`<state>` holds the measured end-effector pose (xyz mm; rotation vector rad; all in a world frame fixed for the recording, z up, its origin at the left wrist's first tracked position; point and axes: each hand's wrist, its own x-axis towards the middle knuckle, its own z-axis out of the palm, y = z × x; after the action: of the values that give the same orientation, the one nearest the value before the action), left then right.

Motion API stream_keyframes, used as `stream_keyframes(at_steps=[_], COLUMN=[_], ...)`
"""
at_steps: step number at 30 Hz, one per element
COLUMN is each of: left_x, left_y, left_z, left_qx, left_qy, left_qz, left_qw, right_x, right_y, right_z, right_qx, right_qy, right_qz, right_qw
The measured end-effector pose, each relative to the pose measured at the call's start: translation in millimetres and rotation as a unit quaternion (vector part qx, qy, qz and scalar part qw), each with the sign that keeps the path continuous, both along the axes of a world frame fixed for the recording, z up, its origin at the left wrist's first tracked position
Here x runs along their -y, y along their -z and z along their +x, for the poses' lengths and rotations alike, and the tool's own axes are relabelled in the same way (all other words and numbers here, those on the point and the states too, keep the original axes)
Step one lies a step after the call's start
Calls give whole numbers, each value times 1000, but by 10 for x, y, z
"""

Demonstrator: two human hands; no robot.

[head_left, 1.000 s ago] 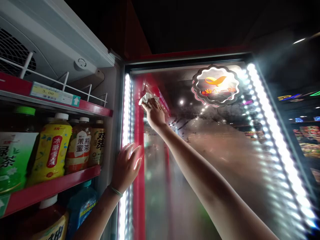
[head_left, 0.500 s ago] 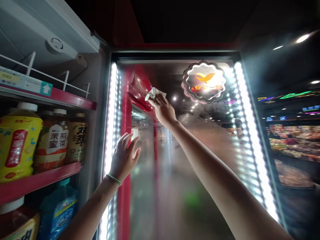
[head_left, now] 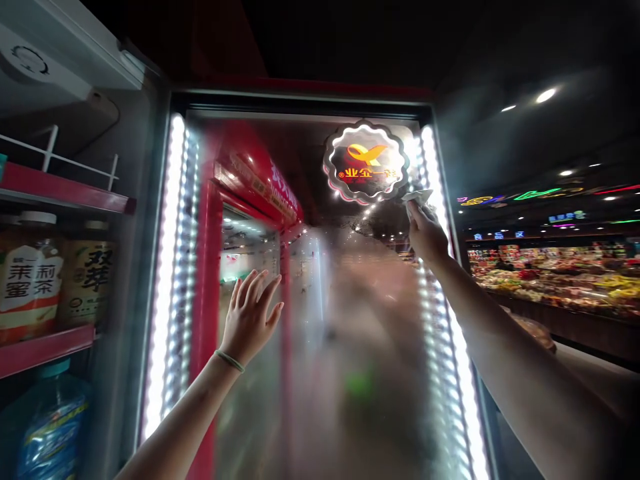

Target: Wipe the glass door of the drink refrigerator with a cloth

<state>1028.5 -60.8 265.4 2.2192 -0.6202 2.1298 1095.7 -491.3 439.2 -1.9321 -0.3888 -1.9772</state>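
A fogged glass door (head_left: 345, 320) stands before me, with white light strips down both sides. My right hand (head_left: 427, 230) is closed on a whitish cloth (head_left: 418, 196) near the door's upper right, just below a lit scalloped sign (head_left: 367, 161). The cloth appears to touch the glass, close to the right light strip (head_left: 436, 180). My left hand (head_left: 253, 313), a thin band on its wrist, is raised with fingers spread in front of the lower left part of the glass. It holds nothing; whether it touches the glass I cannot tell.
On the left, cooler shelves (head_left: 50, 350) hold bottled drinks, among them a tea bottle (head_left: 31, 277) and a blue bottle (head_left: 55, 427). Through the glass shows a red cooler (head_left: 250, 180). Farther right lies a lit produce display (head_left: 550, 273).
My right hand has swept the cloth rightward across the upper glass, from left of the sign to its lower right. The view has turned right. My left hand stays raised and open.
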Motion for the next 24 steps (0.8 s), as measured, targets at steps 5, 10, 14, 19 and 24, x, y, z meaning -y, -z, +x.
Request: stream_keyframes(at_steps=[5, 10, 14, 19, 24], left_x=[-145, -423, -707, -1089, -1443], left_y=[13, -6, -27, -81, -139], left_z=[-39, -158, -275, -451, -588], left_qx=[3, -9, -4, -1, 9], left_qy=[-25, -27, -31, -22, -24], left_qz=[-1, -13, -7, 1, 4], left_qw=[1000, 1000, 999, 1000, 1000], right_x=[-270, -1191, -2021, -3156, -4249], right_y=[132, 118, 74, 99, 213], right_z=[-26, -123, -238, -381, -516], right_qx=[7, 25, 14, -4, -24], right_qy=[-5, 1, -6, -61, -128], right_qz=[54, -6, -56, -138, -233], right_qw=[998, 1000, 998, 988, 964])
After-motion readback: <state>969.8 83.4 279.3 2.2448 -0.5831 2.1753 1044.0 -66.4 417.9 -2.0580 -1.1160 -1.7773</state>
